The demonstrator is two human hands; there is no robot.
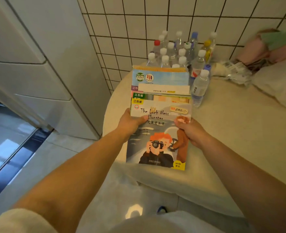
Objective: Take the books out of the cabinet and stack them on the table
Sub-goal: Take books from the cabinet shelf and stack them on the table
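I hold a fanned stack of several thin books point(159, 98) over the near-left part of the beige table point(236, 128). The top book point(157, 145) is "The Loch Ness Monster", with a red-haired figure and a camera on its cover. My left hand point(130, 122) grips the stack's left edge, thumb on the cover. My right hand point(189, 130) grips the right edge, thumb on top. The books' far ends reach toward the bottles. Whether the stack rests on the table or hangs above it, I cannot tell. The white cabinet point(43, 78) stands at the left.
Several plastic water bottles point(177, 51) crowd the table's back by the tiled wall point(155, 22), one bottle point(200, 86) just right of the books. Pink and green cloth point(273, 46) and a plastic bag point(234, 73) lie at the right. Pale floor below.
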